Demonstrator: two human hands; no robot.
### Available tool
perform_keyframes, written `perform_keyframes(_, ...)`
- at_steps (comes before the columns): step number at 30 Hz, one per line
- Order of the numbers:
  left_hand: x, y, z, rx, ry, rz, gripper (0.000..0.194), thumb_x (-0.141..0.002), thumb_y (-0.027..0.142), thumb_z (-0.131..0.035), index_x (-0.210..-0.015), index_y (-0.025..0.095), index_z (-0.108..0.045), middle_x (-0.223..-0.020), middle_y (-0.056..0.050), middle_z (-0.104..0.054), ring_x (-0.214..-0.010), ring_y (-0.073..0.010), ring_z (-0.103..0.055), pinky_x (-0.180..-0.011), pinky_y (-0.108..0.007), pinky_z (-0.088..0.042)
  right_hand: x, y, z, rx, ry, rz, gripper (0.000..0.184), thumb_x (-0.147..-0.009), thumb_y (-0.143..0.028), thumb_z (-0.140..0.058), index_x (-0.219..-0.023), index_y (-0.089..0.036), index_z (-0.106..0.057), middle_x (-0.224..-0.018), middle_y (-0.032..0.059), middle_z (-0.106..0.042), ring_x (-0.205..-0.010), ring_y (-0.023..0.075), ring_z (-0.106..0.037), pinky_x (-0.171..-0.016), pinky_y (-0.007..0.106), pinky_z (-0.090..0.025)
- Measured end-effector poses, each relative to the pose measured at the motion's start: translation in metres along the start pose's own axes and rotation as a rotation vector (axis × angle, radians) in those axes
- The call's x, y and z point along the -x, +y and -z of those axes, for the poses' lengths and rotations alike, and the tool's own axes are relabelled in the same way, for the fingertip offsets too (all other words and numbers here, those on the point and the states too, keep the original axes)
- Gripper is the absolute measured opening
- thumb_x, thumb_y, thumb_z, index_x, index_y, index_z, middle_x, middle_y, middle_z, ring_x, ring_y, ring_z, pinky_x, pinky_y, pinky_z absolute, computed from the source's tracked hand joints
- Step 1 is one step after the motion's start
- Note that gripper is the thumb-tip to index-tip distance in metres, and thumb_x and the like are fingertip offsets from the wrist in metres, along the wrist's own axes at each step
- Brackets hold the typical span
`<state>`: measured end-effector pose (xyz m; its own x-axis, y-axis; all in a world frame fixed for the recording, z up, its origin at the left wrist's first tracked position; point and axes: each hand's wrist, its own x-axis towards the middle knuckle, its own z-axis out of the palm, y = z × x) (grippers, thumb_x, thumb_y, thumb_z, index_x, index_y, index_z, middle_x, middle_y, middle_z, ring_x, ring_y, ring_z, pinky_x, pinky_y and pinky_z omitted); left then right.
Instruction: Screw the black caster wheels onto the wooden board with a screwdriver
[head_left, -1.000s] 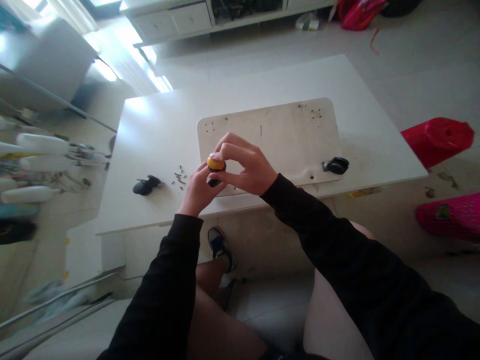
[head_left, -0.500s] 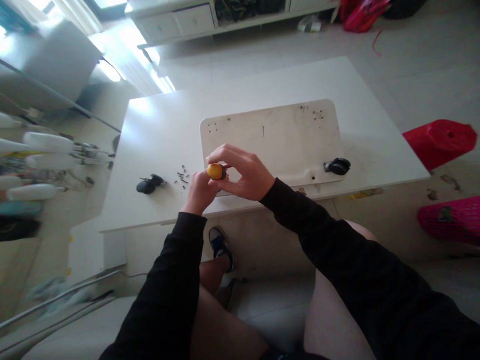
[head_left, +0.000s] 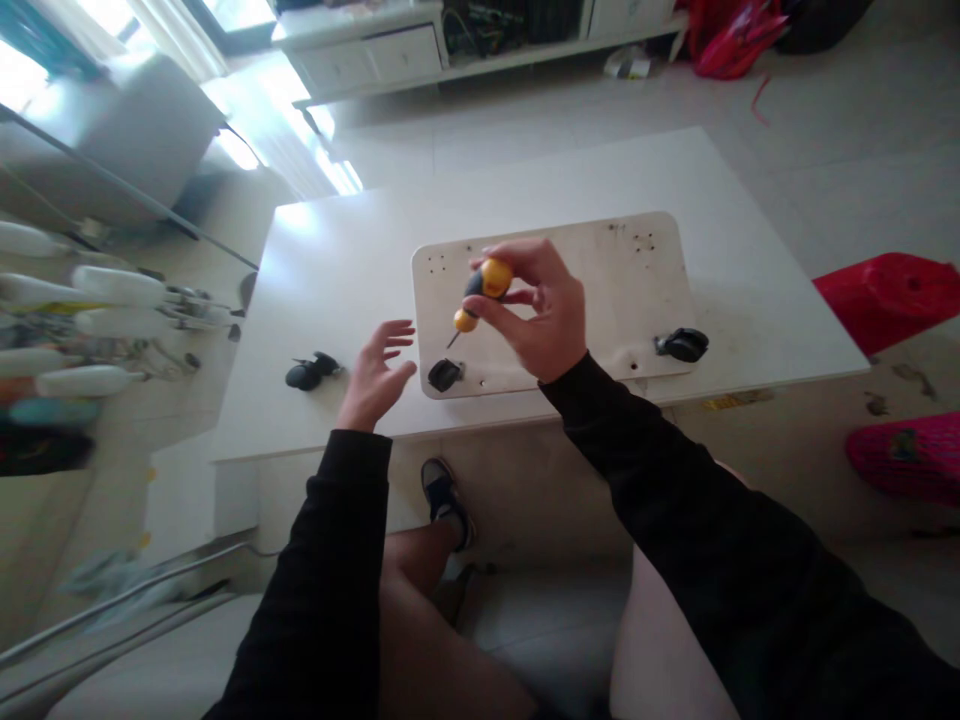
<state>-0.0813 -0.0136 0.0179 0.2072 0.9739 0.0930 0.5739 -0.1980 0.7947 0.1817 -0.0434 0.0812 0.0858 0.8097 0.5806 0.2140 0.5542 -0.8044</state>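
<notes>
1. Containers: a white drawer unit point(head_left: 375, 55) at the far wall, drawers shut. An open shelf bay point(head_left: 510, 22) beside it holds dark tangled items, too blurred to name. A red plastic bin point(head_left: 892, 295) lies on the floor right of the table, with a pink mesh basket point(head_left: 907, 450) nearer the camera. Contents of both can't be made out.
2. The right hand point(head_left: 544, 310) is raised over the white board point(head_left: 637, 290), with thumb and fingertips pinched on a stubby screwdriver point(head_left: 480, 290). It has a yellow-and-black handle, butt end up under the fingers point(head_left: 517, 252). The short shaft points down-left, with its tip in the air above the board's near-left area, not touching it.
3. The left hand point(head_left: 375, 370) has its fingers spread and loose, holding nothing. It hovers over the white table point(head_left: 337, 260), just left of the board's near-left corner.
4. A black caster wheel point(head_left: 445, 375) sits at that near-left corner, between the two hands and below the screwdriver tip. Neither hand touches it.
5. A second caster point(head_left: 681, 344) sits at the board's near-right corner. A third caster point(head_left: 311, 371) lies loose on the table, left of the left hand.
6. Small drilled hole clusters show at the board's two far corners.
7. Writing: no legible brand or label on the screwdriver, board or bins.
</notes>
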Motion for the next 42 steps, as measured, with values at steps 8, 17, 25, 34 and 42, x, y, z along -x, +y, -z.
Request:
perform_keyframes(8, 0.008, -0.054, 0.024, -0.279, 0.288, 0.511, 0.015, -0.08, 0.031, -0.067, -0.084, 0.018, -0.075, -0.087, -0.011, -0.08, -0.091, -0.0284, -0.077, -0.09, -0.04, -0.059, -0.011, 0.056, 0.041, 0.011, 0.391, -0.042, 0.043, -0.091, -0.051, -0.078, -0.122, -0.029, -0.058, -0.112, 0.0059, -0.071, -0.107, 0.0227, -0.078, -0.093, 0.048, -0.069)
perform_keyframes(17, 0.009, -0.083, 0.008, -0.421, 0.205, 0.645, 0.014, -0.081, 0.028, -0.069, -0.088, 0.017, -0.076, -0.099, -0.014, -0.083, -0.097, -0.029, -0.078, -0.091, -0.035, -0.057, -0.017, 0.06, 0.054, -0.091, 0.413, -0.005, 0.044, -0.082, -0.04, -0.091, -0.111, -0.029, -0.061, -0.101, -0.0012, -0.074, -0.1, 0.0194, -0.08, -0.09, 0.042, -0.07)
perform_keyframes(25, 0.006, -0.071, 0.01, -0.395, 0.176, 0.605, 0.007, -0.082, 0.024, -0.07, -0.079, 0.019, -0.074, -0.084, -0.009, -0.079, -0.086, -0.0265, -0.075, -0.085, -0.034, -0.056, -0.016, 0.052, 0.054, -0.152, 0.448, -0.058, 0.045, -0.078, -0.04, -0.094, -0.108, -0.029, -0.064, -0.1, -0.0024, -0.076, -0.096, 0.0167, -0.08, -0.071, 0.028, -0.068)
perform_keyframes(34, -0.009, -0.01, -0.007, 0.023, 0.214, 0.13, 0.021, -0.085, 0.038, -0.076, -0.091, 0.019, -0.075, -0.084, -0.004, -0.078, -0.072, -0.0176, -0.067, -0.068, -0.03, -0.052, -0.009, 0.044, 0.049, -0.314, 0.54, -0.359, 0.057, -0.064, -0.049, -0.1, -0.1, -0.024, -0.063, -0.094, -0.0014, -0.079, -0.088, 0.0173, -0.08, -0.07, 0.034, -0.071)
perform_keyframes(42, -0.012, 0.024, -0.034, 0.002, 0.168, -0.181, 0.009, -0.091, 0.029, -0.078, -0.096, 0.023, -0.075, -0.08, 0.0, -0.078, -0.07, -0.0157, -0.067, -0.072, -0.03, -0.055, -0.012, 0.045, 0.045, -0.42, 0.687, -0.531, 0.064, -0.055, -0.049, -0.102, -0.097, -0.023, -0.061, -0.091, -0.0033, -0.077, -0.093, 0.0193, -0.081, -0.065, 0.033, -0.071)
